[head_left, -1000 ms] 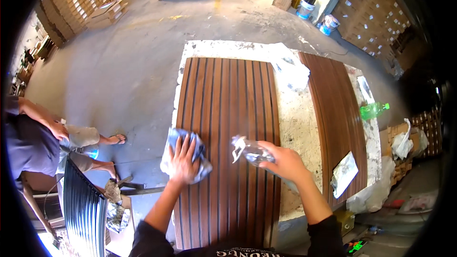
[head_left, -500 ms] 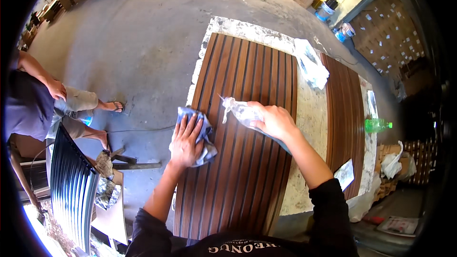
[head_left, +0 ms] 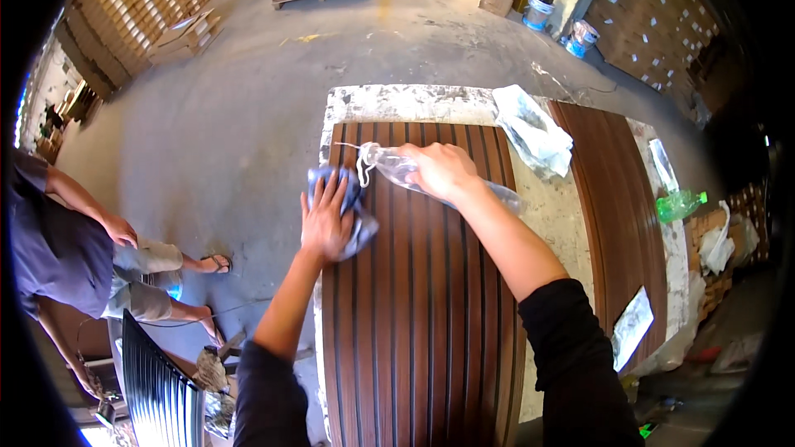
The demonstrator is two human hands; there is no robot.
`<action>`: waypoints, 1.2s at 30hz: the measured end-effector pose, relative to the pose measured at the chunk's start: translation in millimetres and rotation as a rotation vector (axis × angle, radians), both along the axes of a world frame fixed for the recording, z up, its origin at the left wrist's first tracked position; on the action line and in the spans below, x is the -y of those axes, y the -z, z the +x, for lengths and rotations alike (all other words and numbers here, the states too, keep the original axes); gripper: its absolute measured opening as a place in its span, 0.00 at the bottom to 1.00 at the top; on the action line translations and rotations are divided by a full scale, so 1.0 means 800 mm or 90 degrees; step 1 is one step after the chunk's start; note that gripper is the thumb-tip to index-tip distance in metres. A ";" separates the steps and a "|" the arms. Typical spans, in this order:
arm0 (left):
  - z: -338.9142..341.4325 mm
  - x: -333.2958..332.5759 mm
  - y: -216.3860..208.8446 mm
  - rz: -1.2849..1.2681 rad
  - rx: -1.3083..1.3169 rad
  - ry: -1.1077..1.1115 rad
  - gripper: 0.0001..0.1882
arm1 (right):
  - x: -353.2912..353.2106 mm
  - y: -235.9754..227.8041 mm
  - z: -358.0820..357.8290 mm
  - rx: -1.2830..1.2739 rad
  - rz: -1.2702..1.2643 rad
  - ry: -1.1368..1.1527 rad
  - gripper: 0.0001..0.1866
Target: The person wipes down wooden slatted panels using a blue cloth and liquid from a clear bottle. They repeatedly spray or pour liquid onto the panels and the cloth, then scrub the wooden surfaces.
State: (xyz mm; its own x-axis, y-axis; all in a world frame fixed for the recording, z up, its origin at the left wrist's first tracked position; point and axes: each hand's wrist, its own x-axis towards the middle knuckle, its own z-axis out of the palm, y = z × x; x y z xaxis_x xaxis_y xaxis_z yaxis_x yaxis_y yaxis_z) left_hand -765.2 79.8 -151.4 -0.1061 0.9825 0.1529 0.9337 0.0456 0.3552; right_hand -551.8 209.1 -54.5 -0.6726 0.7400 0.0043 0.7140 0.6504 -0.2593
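My left hand lies flat with its fingers spread over a crumpled blue-grey cloth. The cloth rests on the left edge of a brown panel with dark lengthwise grooves. Wrapped round a clear plastic bottle is my right hand, closed. The bottle is tilted low above the panel, its neck toward the left. White string or strip is tied at the neck, and a thin tip sticks out there. My right hand hides the bottle's middle.
A whitish, stained board lies under the panel. On its right are a stack of brown panels, a white plastic bag and a green bottle. A person stands at left behind a black ribbed panel.
The view has tilted up and shifted. My right hand and the bottle have moved toward the panel's far end; my left hand stays on the cloth near the left edge.
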 end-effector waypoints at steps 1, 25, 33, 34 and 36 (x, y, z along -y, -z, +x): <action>0.012 0.022 0.008 -0.018 0.005 0.012 0.34 | -0.012 0.006 0.004 0.013 0.019 -0.001 0.19; 0.009 -0.054 -0.004 -0.005 -0.101 0.135 0.42 | -0.057 0.000 0.046 0.010 0.009 0.014 0.14; -0.020 -0.141 -0.001 0.058 -0.096 0.132 0.34 | -0.057 -0.001 0.038 -0.027 -0.002 -0.002 0.14; 0.003 -0.110 -0.003 0.036 -0.087 0.192 0.35 | -0.062 -0.007 0.057 0.013 0.001 0.014 0.14; 0.021 -0.091 -0.012 0.013 -0.082 0.247 0.35 | -0.061 -0.019 0.079 0.066 -0.016 0.038 0.13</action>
